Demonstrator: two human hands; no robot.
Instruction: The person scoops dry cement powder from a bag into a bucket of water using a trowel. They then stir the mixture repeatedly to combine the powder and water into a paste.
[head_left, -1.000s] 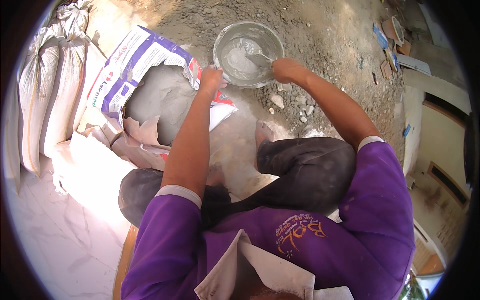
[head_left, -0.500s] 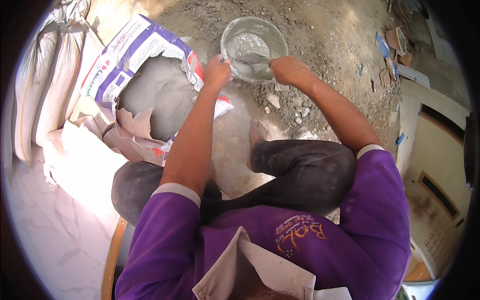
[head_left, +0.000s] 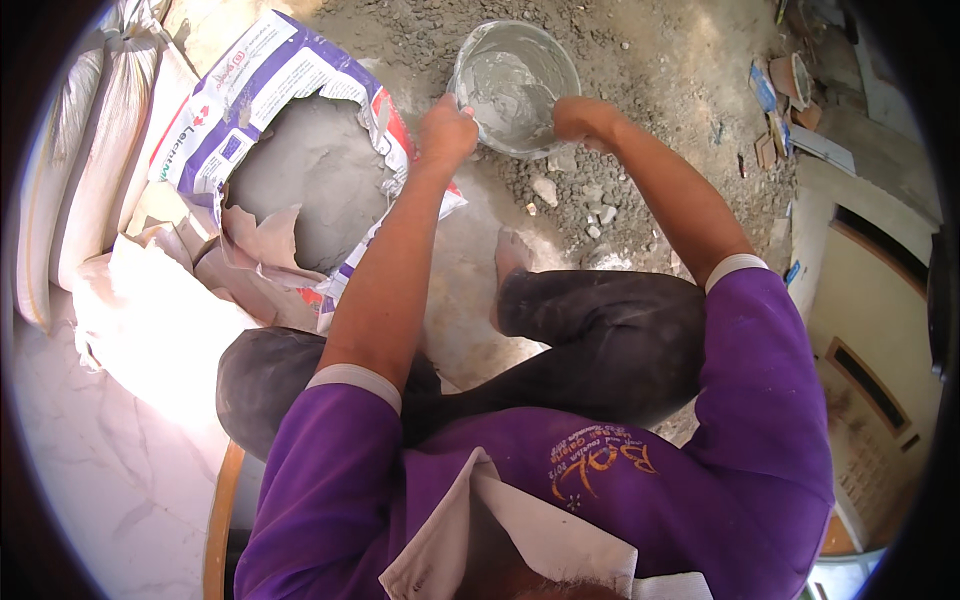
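The hands are apart, on opposite sides of the bucket. The left hand is closed at the near left rim of the bucket; its thumb and fingertips are only partly visible. The right hand is a fist at the near right rim, closed on a mixing tool. Only a thin part of that tool shows; the handle is hidden in the fist, and where the rest lies cannot be made out.

The round grey bucket stands on the ground, ahead of the person. Wet grey mix covers its bottom and smears the wall; its depth cannot be judged from above.

Left of the bucket lies a torn purple-and-white bag, its opening exposing grey powder. The left forearm covers part of its right side. Beyond it, tied pale sacks are cut off by the dark lens rim; contents not visible. Pale sacking below is bleached by sunlight, detail lost.

Stones lie on the ground just below the bucket. One bare foot shows past the dark trousers; the other is not distinguishable. At far right, a pot stands among scattered pieces too small to identify.
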